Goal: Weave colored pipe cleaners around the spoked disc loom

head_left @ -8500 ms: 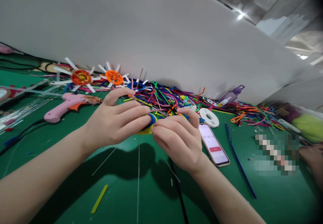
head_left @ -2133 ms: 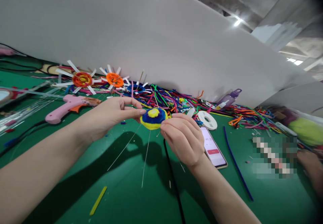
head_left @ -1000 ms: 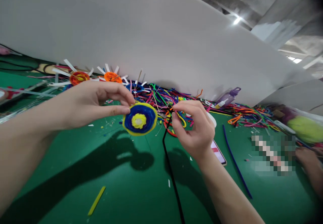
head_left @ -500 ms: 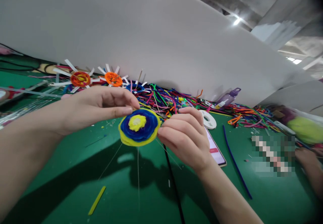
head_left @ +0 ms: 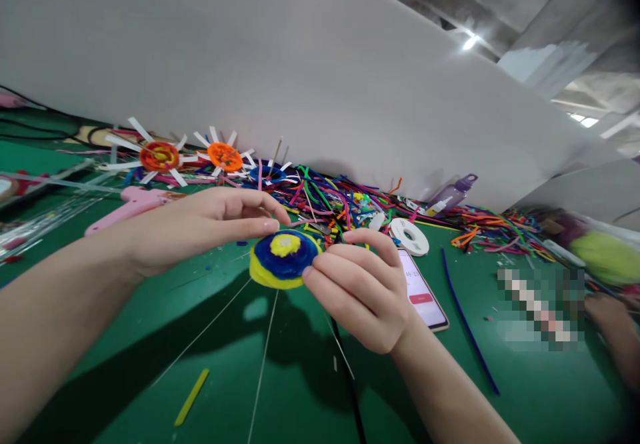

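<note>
A round disc [head_left: 273,274] of blue and yellow coiled fuzzy stems, with a yellow centre, is held above the green table and tilted. Several thin pale strings hang from its underside. My left hand [head_left: 215,224] has its thumb and fingertips at the disc's far left edge; the finger behind the rim is partly hidden. On the right edge, my right hand [head_left: 367,281] pinches the rim between thumb and bent fingers. Below them on the table lies a short yellow strip [head_left: 192,397].
Behind the hands lie a pink glue gun [head_left: 127,207], orange discs with white spokes [head_left: 225,157] and a heap of coloured pipe cleaners [head_left: 345,197]. To the right are a white spool [head_left: 409,236], a phone [head_left: 425,297], a blue pipe cleaner [head_left: 470,324] and another person's hand [head_left: 603,311].
The disc has shifted slightly right and down and is tilted flatter, its yellow edge showing more at the front. Both hands moved with it, and the glue gun is now more visible.
</note>
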